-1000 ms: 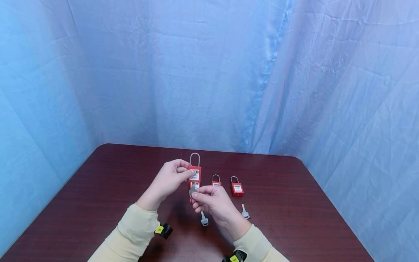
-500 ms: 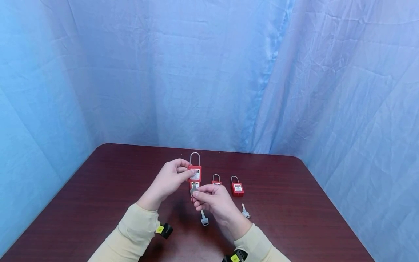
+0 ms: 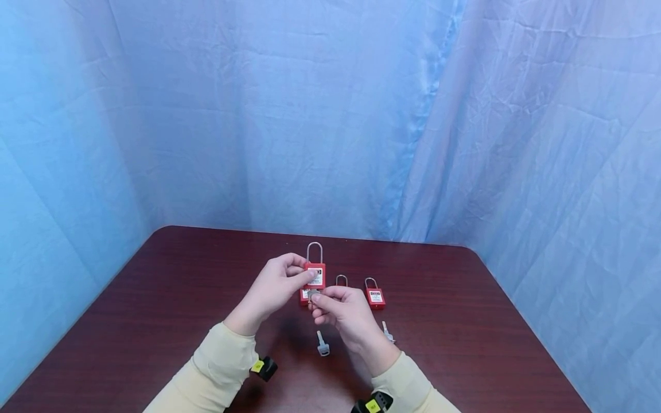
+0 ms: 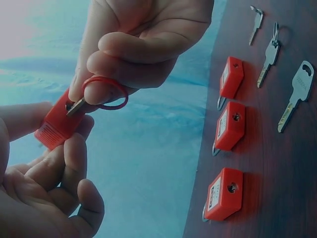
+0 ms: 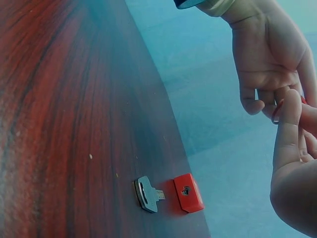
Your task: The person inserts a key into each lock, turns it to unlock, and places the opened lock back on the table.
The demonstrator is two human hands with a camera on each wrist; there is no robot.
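Head view: left hand point(image 3: 273, 287) pinching red long-shackle padlock point(image 3: 315, 274) above bench point(image 3: 155, 298); right hand point(image 3: 343, 310) clamped on key point(image 4: 75, 106) seated in keyway. Judged mid-unlocking. Next: firm twist, body held steady.

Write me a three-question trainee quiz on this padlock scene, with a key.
1. Multiple choice: which hand has its grip on the raised padlock?
A. left hand
B. right hand
C. neither

2. True or false: the key pinched by the right hand meets the base of the raised padlock.

3. Count: in the left wrist view, how many other padlocks lie on the table?

Key: 1 A; 2 true; 3 three.
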